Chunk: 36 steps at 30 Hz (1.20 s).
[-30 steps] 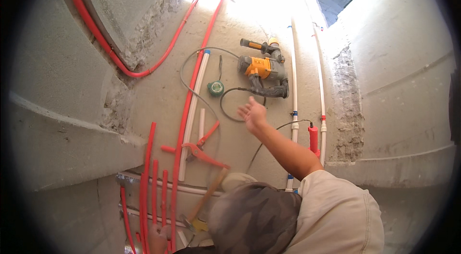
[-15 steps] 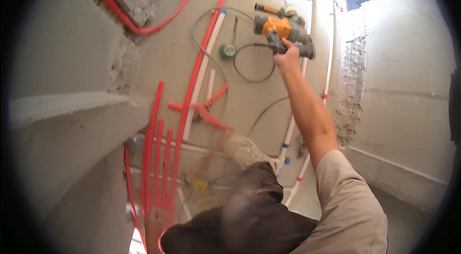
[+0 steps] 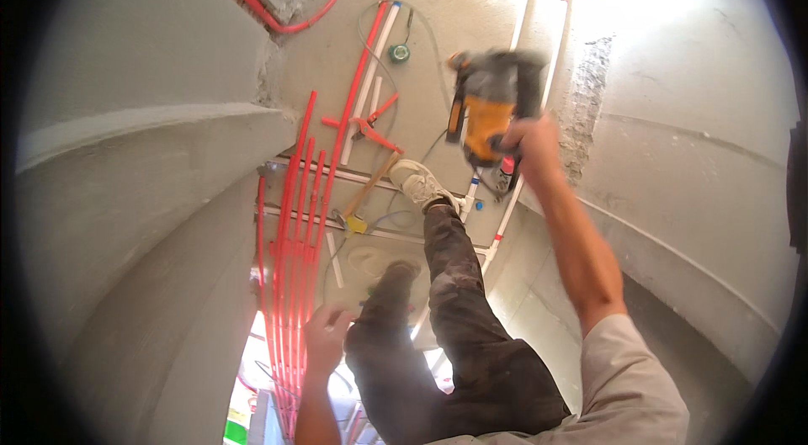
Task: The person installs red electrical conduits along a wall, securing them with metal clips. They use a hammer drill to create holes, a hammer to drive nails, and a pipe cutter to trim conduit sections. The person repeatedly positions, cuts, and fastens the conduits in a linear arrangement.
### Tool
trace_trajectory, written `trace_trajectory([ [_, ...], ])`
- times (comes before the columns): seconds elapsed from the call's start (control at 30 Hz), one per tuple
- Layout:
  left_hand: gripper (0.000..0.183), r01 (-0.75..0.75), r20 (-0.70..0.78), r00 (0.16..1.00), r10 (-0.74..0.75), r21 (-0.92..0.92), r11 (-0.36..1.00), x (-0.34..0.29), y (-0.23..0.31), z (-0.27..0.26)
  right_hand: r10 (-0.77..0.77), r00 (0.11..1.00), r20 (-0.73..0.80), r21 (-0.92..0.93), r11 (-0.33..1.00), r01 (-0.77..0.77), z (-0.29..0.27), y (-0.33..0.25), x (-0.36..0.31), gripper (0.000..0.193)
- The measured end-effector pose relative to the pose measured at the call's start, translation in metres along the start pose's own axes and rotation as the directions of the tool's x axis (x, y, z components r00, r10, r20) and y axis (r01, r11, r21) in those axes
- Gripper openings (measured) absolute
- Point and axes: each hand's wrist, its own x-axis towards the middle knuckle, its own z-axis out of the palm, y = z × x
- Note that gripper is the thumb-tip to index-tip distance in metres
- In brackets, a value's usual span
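My right hand [image 3: 539, 146] is closed on an orange and grey rotary hammer [image 3: 488, 121], held raised above the floor at the right of centre. The tool is blurred by motion, and its bit cannot be made out. Low on the left, my left hand [image 3: 326, 337] hangs beside my knee with its fingers loosely apart and nothing visible in them. A bundle of upright red pipes [image 3: 295, 235] stands just to its left. Red pipe cutters [image 3: 370, 130] lie on the floor beyond my shoe.
A wooden-handled tool [image 3: 373, 182] lies left of my shoe [image 3: 417, 182], near a yellow piece [image 3: 357, 225]. White pipes [image 3: 480, 193] run along the floor by the right wall. A green tape measure [image 3: 399, 52] and a grey cable [image 3: 442, 58] lie farther off. Concrete walls rise on both sides.
My right hand has lifted the rotary hammer off the floor, drawn it closer and turned it. My left hand has come up into fuller view. My legs have shifted.
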Motion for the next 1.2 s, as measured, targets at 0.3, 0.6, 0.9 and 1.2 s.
trace_trajectory([
  [0.3, 0.051, 0.013, 0.051, 0.998, 0.04, -0.754, 0.656, 0.035, 0.161, 0.136, -0.313, 0.87, 0.381, -0.422, 0.778, 0.465, 0.065, 0.04, -0.199, 0.048],
  [0.6, 0.038, 0.049, -0.019, 0.995, -0.096, -0.749, 0.661, 0.079, 0.135, 0.129, -0.096, 0.571, 0.815, -0.311, 0.759, 0.572, 0.028, 0.058, -0.186, 0.073],
  [0.9, 0.041, -0.035, -0.219, 0.973, -0.073, -0.455, 0.89, 0.138, 0.207, 0.145, -0.008, 0.899, 0.438, -0.21, 0.971, 0.111, -0.01, 0.089, -0.078, 0.046],
  [1.2, 0.048, -0.436, -0.541, 0.837, 0.082, -0.568, 0.698, 0.139, 0.295, 0.138, 0.267, 0.913, 0.309, -0.369, 0.918, -0.143, -0.051, 0.124, -0.035, 0.037],
])
